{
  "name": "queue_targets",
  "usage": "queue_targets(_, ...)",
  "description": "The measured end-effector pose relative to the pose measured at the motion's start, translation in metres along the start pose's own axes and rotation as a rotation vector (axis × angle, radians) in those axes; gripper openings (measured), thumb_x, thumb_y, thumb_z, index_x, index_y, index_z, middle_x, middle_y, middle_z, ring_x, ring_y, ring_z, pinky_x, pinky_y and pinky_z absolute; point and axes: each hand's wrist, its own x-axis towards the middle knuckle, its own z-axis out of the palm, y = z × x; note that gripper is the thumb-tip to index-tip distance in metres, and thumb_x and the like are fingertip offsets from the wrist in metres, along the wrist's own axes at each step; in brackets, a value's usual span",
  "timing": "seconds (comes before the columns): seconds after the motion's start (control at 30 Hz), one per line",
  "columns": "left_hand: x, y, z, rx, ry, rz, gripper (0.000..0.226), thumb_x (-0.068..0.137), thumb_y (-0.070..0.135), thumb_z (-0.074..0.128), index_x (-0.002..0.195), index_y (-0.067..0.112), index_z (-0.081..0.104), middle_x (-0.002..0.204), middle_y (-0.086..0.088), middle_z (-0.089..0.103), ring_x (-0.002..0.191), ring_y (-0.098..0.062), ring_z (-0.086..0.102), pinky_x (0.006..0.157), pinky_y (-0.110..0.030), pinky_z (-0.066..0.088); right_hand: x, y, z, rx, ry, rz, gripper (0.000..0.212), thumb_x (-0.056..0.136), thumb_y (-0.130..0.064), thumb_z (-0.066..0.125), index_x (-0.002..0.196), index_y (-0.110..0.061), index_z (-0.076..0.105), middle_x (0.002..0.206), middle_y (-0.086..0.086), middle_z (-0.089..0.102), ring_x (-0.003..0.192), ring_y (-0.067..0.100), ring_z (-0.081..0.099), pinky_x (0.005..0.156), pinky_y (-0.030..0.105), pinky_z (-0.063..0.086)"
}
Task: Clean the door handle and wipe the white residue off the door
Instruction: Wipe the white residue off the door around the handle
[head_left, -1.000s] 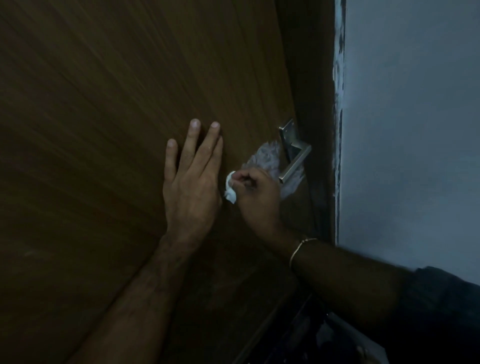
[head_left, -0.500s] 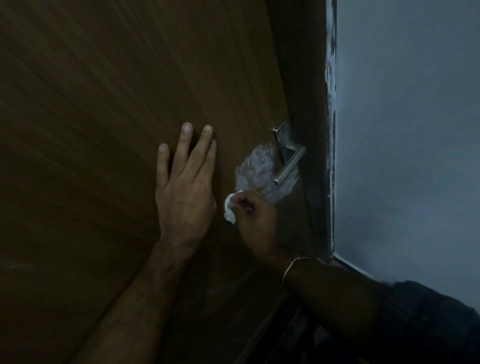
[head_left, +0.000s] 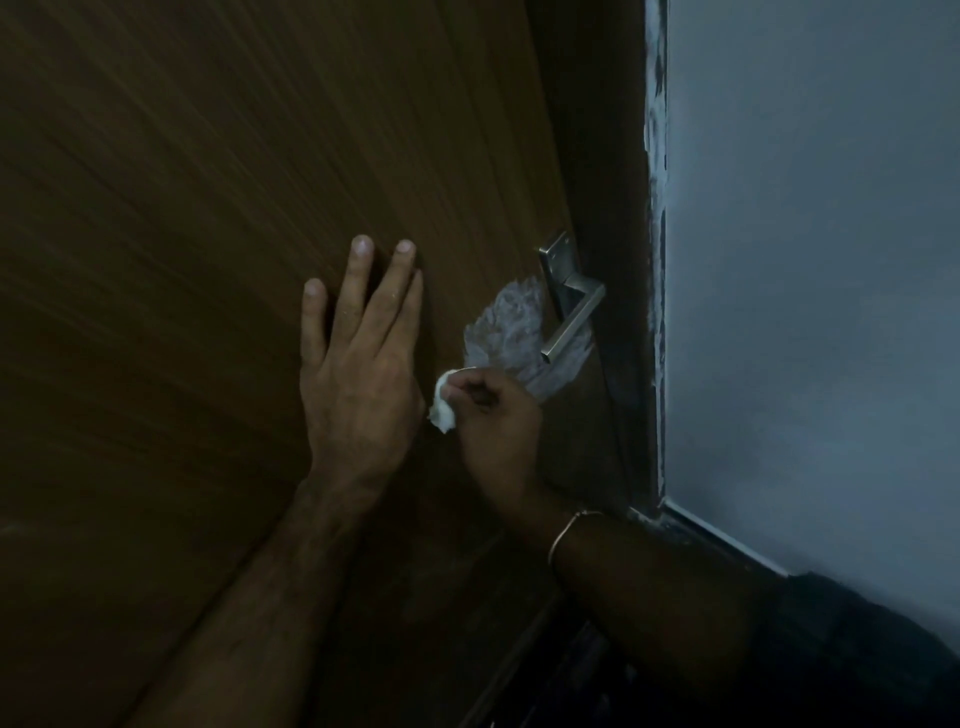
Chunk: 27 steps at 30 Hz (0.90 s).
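Residue (head_left: 519, 332), chalky and smeared, probably powder, beside angular metal handle (head_left: 571, 306).

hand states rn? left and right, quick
Left hand: open, flat against the door, holding nothing.
Right hand: closed, grip on a white tissue, just below the white residue.

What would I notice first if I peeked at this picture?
Probably the white smear on the brown door, just beside the silver handle. Right below it, the right hand pinches a small white wad of tissue. The left hand lies flat on the door, fingers spread upward.
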Motion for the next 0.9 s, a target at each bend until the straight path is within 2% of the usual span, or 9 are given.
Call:
queue_targets(0.1, -0.001, 0.0, 0.001, 0.001, 0.001, -0.002, 0.066, 0.085, 0.005, 0.058, 0.148, 0.011, 0.041, 0.164, 0.0, 0.025, 0.154, -0.024, 0.007, 0.12, -0.038, -0.015, -0.002, 0.003, -0.007, 0.033, 0.012, 0.09, 0.016, 0.086, -0.01, 0.071, 0.096, -0.022, 0.07, 0.099, -0.007, 0.072, 0.093, 0.004, 0.068, 0.083, 0.017, 0.056)
queue_targets(0.2, -0.001, 0.001, 0.001, -0.002, 0.019, -0.004, 0.065, 0.086, 0.004, 0.057, 0.148, 0.012, 0.042, 0.164, 0.0, 0.026, 0.154, -0.024, 0.008, 0.121, -0.039, -0.013, 0.001, 0.007, -0.016, 0.001, 0.071, 0.218, 0.015, 0.086, -0.01, 0.072, 0.1, -0.017, 0.072, 0.1, -0.006, 0.071, 0.091, 0.001, 0.066, 0.077, 0.007, 0.053)
queue_targets(0.3, 0.0, 0.0, 0.002, 0.008, 0.026, 0.006, 0.064, 0.086, 0.004, 0.056, 0.147, 0.011, 0.042, 0.164, -0.001, 0.027, 0.154, -0.024, 0.01, 0.121, -0.039, -0.013, -0.006, -0.002, -0.005, 0.077, 0.046, 0.233, 0.022, 0.086, -0.014, 0.073, 0.106, -0.022, 0.071, 0.103, -0.012, 0.069, 0.096, -0.003, 0.064, 0.07, 0.002, 0.05)
queue_targets(0.47, -0.001, -0.001, 0.003, 0.02, 0.026, 0.005, 0.066, 0.085, 0.004, 0.059, 0.148, 0.012, 0.041, 0.164, 0.0, 0.025, 0.154, -0.022, 0.007, 0.121, -0.04, -0.013, -0.004, 0.002, -0.017, 0.039, 0.073, 0.291, 0.022, 0.088, -0.011, 0.07, 0.108, -0.021, 0.069, 0.11, -0.005, 0.068, 0.106, 0.011, 0.065, 0.083, 0.018, 0.053)
queue_targets(0.53, -0.001, -0.001, 0.005, 0.021, 0.043, 0.006, 0.063, 0.087, 0.006, 0.056, 0.148, 0.013, 0.041, 0.164, 0.001, 0.026, 0.154, -0.022, 0.008, 0.121, -0.041, -0.01, -0.005, -0.007, -0.013, 0.001, 0.068, 0.159, 0.023, 0.088, -0.011, 0.069, 0.108, -0.022, 0.07, 0.111, -0.009, 0.067, 0.109, 0.008, 0.063, 0.085, 0.013, 0.051)
queue_targets(0.63, -0.001, -0.001, 0.007, 0.022, 0.057, 0.001, 0.059, 0.09, 0.014, 0.05, 0.148, 0.013, 0.04, 0.164, 0.001, 0.026, 0.154, -0.022, 0.01, 0.122, -0.04, -0.01, -0.003, -0.024, -0.001, -0.119, 0.024, -0.223, 0.022, 0.087, -0.005, 0.068, 0.106, -0.015, 0.073, 0.112, -0.004, 0.068, 0.108, 0.004, 0.061, 0.094, 0.008, 0.045)
queue_targets(0.77, -0.001, -0.002, 0.007, 0.026, 0.057, 0.008, 0.06, 0.09, 0.011, 0.053, 0.149, 0.012, 0.04, 0.164, 0.001, 0.025, 0.154, -0.022, 0.008, 0.122, -0.04, -0.009, 0.011, -0.034, -0.005, -0.151, 0.12, -0.234, 0.018, 0.089, -0.002, 0.065, 0.105, -0.008, 0.072, 0.113, 0.003, 0.068, 0.108, 0.007, 0.059, 0.096, 0.006, 0.04)
queue_targets(0.83, -0.001, -0.001, 0.006, 0.024, 0.051, 0.006, 0.056, 0.092, 0.019, 0.045, 0.148, 0.011, 0.041, 0.164, 0.0, 0.026, 0.154, -0.022, 0.008, 0.121, -0.04, -0.01, -0.002, -0.034, -0.003, -0.253, 0.02, -0.356, 0.022, 0.091, -0.004, 0.063, 0.112, -0.009, 0.07, 0.12, 0.004, 0.066, 0.117, 0.008, 0.056, 0.103, 0.013, 0.04)
queue_targets(0.9, -0.001, -0.001, 0.005, 0.022, 0.045, 0.001, 0.057, 0.091, 0.019, 0.045, 0.148, 0.011, 0.04, 0.164, -0.001, 0.026, 0.154, -0.023, 0.009, 0.121, -0.04, -0.01, -0.002, -0.036, -0.004, -0.236, -0.035, -0.424, 0.024, 0.093, -0.004, 0.062, 0.115, -0.008, 0.068, 0.123, 0.005, 0.065, 0.118, 0.01, 0.057, 0.105, 0.02, 0.043)
